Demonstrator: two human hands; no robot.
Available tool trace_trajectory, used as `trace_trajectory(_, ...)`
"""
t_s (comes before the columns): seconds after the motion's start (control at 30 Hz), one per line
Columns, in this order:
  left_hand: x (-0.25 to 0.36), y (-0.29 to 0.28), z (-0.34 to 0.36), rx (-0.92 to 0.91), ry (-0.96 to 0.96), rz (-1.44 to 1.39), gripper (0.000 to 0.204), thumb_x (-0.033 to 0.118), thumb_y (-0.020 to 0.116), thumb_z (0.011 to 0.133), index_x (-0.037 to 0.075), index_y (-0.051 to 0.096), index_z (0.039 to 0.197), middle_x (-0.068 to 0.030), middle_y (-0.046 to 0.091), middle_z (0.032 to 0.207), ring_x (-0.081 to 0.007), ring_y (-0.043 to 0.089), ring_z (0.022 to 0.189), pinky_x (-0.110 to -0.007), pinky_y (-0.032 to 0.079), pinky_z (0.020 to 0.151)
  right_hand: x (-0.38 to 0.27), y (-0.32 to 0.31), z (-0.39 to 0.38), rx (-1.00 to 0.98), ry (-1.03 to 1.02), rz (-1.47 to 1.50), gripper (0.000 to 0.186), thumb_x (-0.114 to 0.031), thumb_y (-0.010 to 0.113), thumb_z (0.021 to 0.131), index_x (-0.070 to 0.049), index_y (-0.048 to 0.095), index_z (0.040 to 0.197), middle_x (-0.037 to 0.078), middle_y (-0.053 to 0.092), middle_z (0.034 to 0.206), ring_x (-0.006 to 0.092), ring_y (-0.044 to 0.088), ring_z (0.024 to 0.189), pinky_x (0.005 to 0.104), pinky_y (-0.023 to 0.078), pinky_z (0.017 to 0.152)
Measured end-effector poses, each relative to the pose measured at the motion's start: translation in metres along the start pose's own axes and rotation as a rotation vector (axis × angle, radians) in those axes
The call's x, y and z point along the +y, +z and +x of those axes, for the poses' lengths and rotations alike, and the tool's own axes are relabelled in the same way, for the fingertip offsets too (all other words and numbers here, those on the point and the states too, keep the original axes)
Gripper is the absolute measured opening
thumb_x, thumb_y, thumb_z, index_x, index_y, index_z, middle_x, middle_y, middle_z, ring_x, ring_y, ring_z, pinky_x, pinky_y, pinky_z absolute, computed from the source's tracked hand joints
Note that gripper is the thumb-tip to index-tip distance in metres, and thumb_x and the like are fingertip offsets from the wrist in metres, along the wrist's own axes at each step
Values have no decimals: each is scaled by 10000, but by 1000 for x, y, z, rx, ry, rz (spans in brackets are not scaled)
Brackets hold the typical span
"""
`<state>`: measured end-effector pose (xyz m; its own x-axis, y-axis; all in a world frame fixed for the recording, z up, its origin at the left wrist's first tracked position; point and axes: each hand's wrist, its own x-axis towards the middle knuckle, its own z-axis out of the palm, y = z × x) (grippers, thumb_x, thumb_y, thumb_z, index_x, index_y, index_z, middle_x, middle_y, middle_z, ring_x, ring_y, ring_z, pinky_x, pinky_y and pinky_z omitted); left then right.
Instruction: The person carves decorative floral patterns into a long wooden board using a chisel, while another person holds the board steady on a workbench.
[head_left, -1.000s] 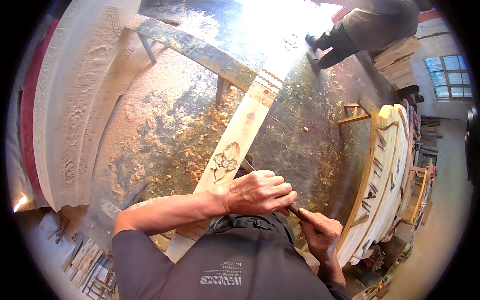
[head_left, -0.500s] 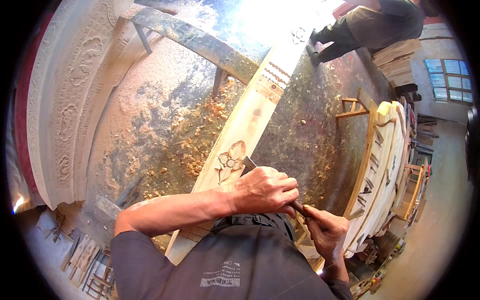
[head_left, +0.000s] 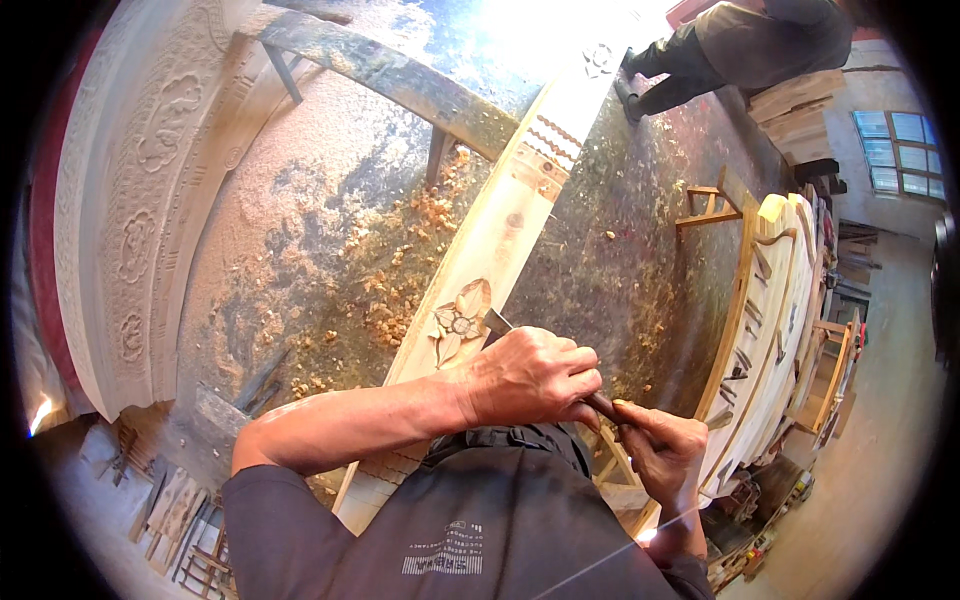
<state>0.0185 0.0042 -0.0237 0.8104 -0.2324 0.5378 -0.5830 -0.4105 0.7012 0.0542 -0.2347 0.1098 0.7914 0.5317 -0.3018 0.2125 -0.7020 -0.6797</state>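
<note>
A long pale wooden board (head_left: 500,235) runs from under my body toward the far right, with a carved flower (head_left: 459,323) in relief on it. My left hand (head_left: 535,377) is closed around the middle of a carving chisel (head_left: 495,321), whose flat metal blade points at the flower's right side. Whether the edge touches the wood I cannot tell. My right hand (head_left: 662,445) grips the brown handle's rear end, to the right of the board. The left forearm lies across the board.
A wooden trestle beam (head_left: 390,82) meets the board from the left. Several chisels lie on a pale plank bench (head_left: 765,330) at right. A large carved panel (head_left: 130,220) stands at left. Wood shavings (head_left: 400,270) litter the floor. Another person (head_left: 750,50) stands at far right.
My right hand has shifted slightly right and up on the handle. The left hand keeps its grip, and the chisel blade stays beside the flower. The other person has barely moved.
</note>
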Motion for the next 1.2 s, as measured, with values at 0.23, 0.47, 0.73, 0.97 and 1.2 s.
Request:
trace_trajectory(0.23, -1, 0, 1, -16, -23, 1, 452, 513, 836, 926, 107, 640, 889, -36, 552, 808, -209, 679, 702, -370, 566, 601, 6, 5, 1, 15, 0, 82, 288, 64, 819, 941, 27, 845, 1226, 167, 837, 912, 167, 803, 775, 295, 601, 688)
trace_trajectory(0.47, -1, 1, -1, -43, -50, 4, 498, 543, 829, 940, 107, 615, 832, -45, 557, 803, -218, 686, 706, -370, 573, 605, 8, 9, 2, -8, 17, 123, 302, 73, 817, 946, 29, 837, 1244, 156, 836, 913, 153, 803, 791, 283, 601, 692)
trace_trajectory(0.73, 0, -1, 0, -64, -69, 6, 523, 557, 833, 922, 107, 599, 796, -49, 566, 800, -231, 690, 704, -385, 575, 609, 21, 21, -3, 30, 2, 152, 321, 79, 823, 938, 22, 838, 1253, 157, 840, 932, 112, 752, 754, 266, 572, 675)
trace_trajectory(0.97, 1, -5, 1, -76, -14, 82, 513, 553, 838, 896, 104, 607, 803, -34, 574, 809, -207, 683, 731, -366, 559, 613, 31, 28, -11, 15, 111, 264, 326, 78, 807, 963, 30, 828, 1285, 138, 853, 971, 81, 724, 753, 244, 567, 664)
trace_trajectory(1.2, 1, 5, -3, -90, 77, 54, 494, 529, 841, 902, 81, 639, 857, -37, 605, 847, -204, 678, 777, -366, 567, 645, 29, 26, -28, 8, 255, 362, 326, 84, 779, 983, 35, 821, 1303, 152, 857, 1002, 115, 779, 830, 255, 603, 706)
